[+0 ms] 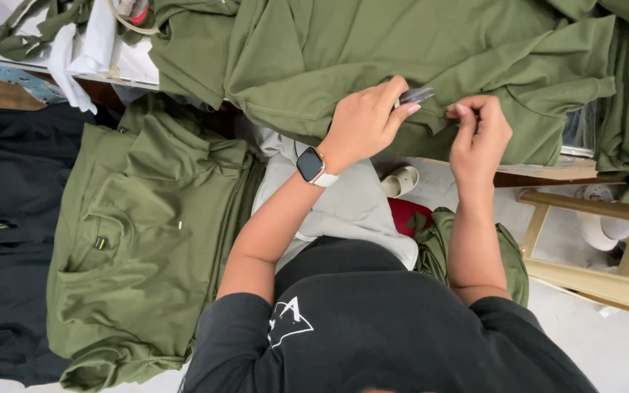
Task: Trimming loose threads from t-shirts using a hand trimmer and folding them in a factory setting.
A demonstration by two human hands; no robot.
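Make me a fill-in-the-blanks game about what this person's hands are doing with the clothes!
1. The left hand wears a ____ on its wrist.
2. It holds small metal snips over a garment coloured ____.
3. The right hand pinches the ____ of that garment.
4. The pile of clothes at the far left is ____.

Missing words: watch; green; edge; black

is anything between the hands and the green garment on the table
Nothing visible. The left hand rests on the olive garment holding a small metal tool; the right hand pinches the fabric edge directly.
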